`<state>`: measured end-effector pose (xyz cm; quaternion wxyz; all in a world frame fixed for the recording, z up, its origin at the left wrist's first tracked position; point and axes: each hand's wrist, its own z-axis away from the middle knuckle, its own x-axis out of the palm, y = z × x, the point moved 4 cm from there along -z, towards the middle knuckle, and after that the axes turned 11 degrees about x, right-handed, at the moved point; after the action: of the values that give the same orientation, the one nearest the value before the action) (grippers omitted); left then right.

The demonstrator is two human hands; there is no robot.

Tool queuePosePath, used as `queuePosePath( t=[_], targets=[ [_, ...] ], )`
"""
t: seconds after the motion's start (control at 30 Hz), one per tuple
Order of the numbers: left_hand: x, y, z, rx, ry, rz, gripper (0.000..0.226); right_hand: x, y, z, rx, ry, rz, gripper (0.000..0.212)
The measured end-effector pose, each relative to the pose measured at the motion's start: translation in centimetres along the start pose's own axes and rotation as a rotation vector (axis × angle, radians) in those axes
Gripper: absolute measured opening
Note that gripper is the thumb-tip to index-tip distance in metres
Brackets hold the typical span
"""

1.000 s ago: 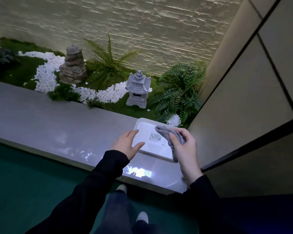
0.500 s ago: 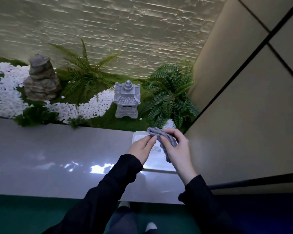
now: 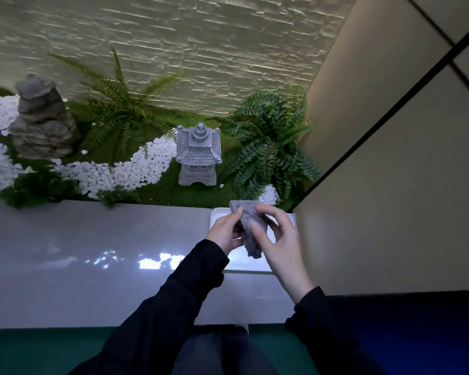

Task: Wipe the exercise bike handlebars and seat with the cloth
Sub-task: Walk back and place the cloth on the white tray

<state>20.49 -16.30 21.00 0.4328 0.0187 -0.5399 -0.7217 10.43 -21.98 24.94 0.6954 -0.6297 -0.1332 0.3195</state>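
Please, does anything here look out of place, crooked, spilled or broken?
Nothing stands out. The stone lantern stands upright and nothing is spilled on the ledge. The left hand and the right hand hold the grey cloth over the white tray. No exercise bike is in view.

Arms: 2, both reaching forward, forearms converging toward the hands.
Left sleeve (image 3: pixel 173 307) and right sleeve (image 3: pixel 325 326): dark, cuffs at the wrists.
Left hand (image 3: pixel 224 235): back up, fingers curled, pinching the left edge of the cloth (image 3: pixel 248 226).
Right hand (image 3: pixel 280 243): thumb and index finger pinch the cloth's right side; the other 3 fingers loosely bent and spread.
Hands close together.
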Motion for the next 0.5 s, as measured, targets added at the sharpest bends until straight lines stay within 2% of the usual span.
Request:
queuePosePath(
  t=[0.27, 0.5],
  targets=[
    [0.8, 0.3, -0.7, 0.01, -0.015, -0.037, 0.029, -0.4, 0.8, -1.6, 0.039, 0.056, 0.166, 0.034],
    [1.2, -0.1, -1.3, 0.008, -0.012, -0.148, 0.029, -2.1, 2.8, -2.6, 0.219, -0.006, -0.154, 0.026]
  ],
)
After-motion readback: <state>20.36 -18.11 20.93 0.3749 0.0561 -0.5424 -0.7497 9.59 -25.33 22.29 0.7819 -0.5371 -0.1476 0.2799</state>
